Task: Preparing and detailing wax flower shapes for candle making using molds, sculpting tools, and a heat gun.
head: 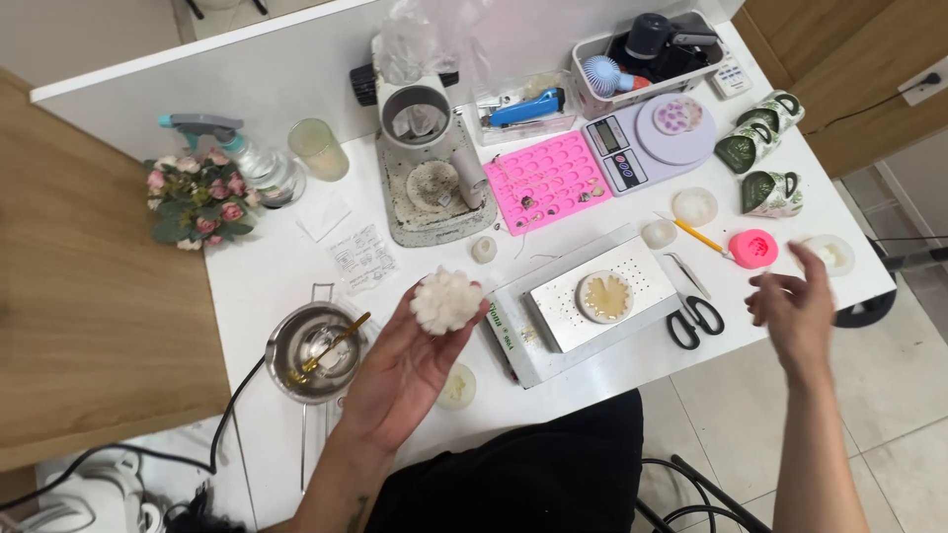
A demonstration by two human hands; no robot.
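Hands | your left hand (pixel 405 370) cradles white flower-shaped wax piece (pixel 446 301) palm-up | right hand (pixel 795 311) spread, empty, beside pink round silicone mould (pixel 753 248)

Scale screen (pixel 609 135): small grey rectangle, left of the scale's lilac round pan (pixel 675 126).
Paper label (pixel 362 256): white printed sheet, far left of that pan.

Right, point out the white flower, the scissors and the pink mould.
white flower (pixel 445 300), head view, middle of its petals
scissors (pixel 697 316), head view, black handles
pink mould (pixel 753 248), head view, its top face
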